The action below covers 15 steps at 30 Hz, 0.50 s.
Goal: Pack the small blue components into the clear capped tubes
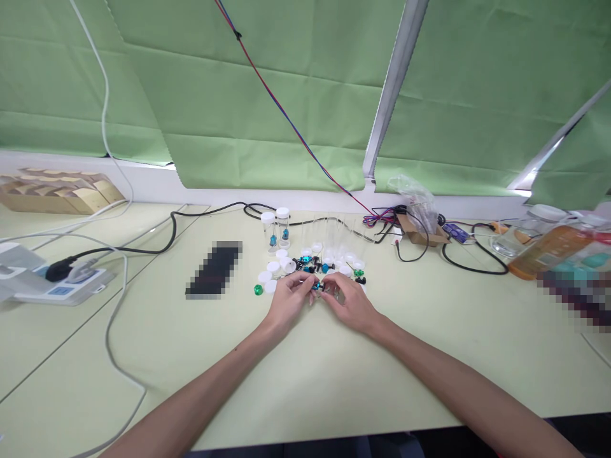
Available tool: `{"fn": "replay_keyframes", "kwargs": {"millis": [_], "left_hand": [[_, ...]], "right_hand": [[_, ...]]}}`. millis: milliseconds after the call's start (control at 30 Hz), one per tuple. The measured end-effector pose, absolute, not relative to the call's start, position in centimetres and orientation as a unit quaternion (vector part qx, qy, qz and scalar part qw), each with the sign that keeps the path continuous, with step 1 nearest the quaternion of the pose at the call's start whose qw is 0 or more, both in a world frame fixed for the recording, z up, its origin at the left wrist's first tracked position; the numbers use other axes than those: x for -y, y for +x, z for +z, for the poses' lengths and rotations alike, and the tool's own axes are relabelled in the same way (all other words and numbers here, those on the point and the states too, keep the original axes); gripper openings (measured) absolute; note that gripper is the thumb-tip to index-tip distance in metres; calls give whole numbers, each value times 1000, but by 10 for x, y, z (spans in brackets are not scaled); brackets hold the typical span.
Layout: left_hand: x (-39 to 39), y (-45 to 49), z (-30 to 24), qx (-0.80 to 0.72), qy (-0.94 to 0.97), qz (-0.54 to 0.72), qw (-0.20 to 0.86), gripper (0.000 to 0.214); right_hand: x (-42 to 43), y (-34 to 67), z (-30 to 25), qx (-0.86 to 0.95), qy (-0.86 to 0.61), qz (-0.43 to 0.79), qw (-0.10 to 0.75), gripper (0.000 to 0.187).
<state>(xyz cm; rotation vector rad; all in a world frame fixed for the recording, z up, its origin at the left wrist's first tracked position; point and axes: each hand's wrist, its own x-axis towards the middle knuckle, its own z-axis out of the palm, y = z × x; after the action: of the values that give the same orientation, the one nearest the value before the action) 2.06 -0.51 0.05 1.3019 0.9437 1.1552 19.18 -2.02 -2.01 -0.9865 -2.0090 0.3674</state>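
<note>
Green blinds [477, 95] above white ledge [147, 182]; pale table [162, 346] below; bright gap [532, 175] at right.

The place seems to be a small workshop or an electronics lab, although it is not possible to say which. A pale table [157, 356] carries a purple circuit board [456, 233], a tangle of thin wires [382, 217], a power strip [88, 289], and small coloured parts [326, 268] near capped clear tubes [283, 224]. Green blinds [286, 83] (perhaps they are simple cloth sheets) hang behind the table.
</note>
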Motion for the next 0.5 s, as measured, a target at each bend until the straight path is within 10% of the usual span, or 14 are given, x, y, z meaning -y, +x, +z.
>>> {"fn": "replay_keyframes", "kwargs": {"millis": [500], "left_hand": [[7, 22, 2, -397, 550, 489, 548, 27]], "right_hand": [[19, 191, -22, 807, -407, 136, 407, 10]]}}
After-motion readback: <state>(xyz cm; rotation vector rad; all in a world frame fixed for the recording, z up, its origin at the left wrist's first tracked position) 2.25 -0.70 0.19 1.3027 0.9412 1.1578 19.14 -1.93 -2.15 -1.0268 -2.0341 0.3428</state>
